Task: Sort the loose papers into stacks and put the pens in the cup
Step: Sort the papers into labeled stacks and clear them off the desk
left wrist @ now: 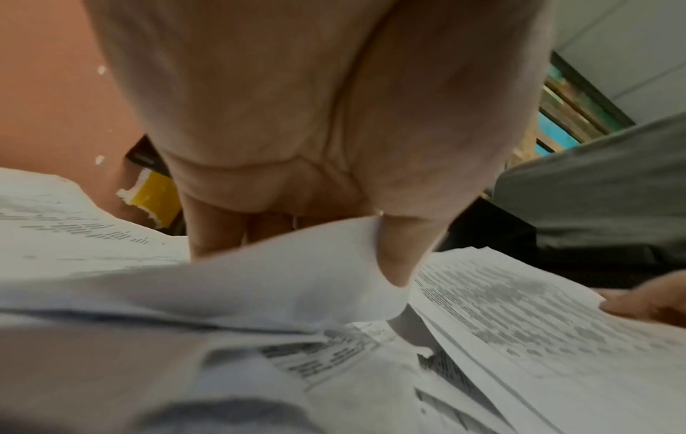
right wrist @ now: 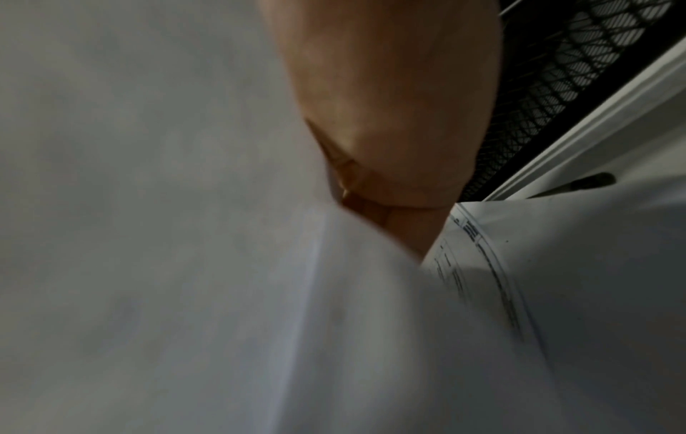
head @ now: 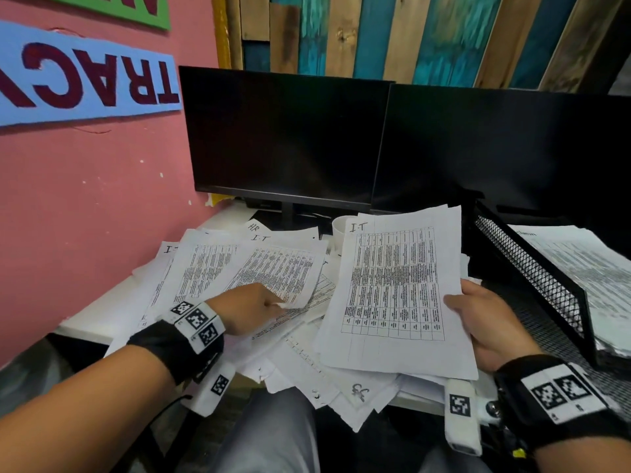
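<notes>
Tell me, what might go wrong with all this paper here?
The pile hangs over the desk edge toward the lap, so sheets could slide off. The left hand pinches one sheet's corner, which could crease or tear. The right hand holds its stack by one edge only; sheets may fan out or slip.

On my feed a pink wall (head: 95, 206) stands to the left of the left hand, carrying a blue sign (head: 85, 76) with dark red letters and the lower edge of a green sign (head: 136, 8) above it. Beyond both hands I see two dark monitors (head: 286, 138) side by side on a white desk (head: 102, 312), backed by a wall of upright planks (head: 409, 35) in bare wood and teal paint. Just right of the right hand sits a black mesh tray (head: 532, 278), and the light is dim and even.
</notes>
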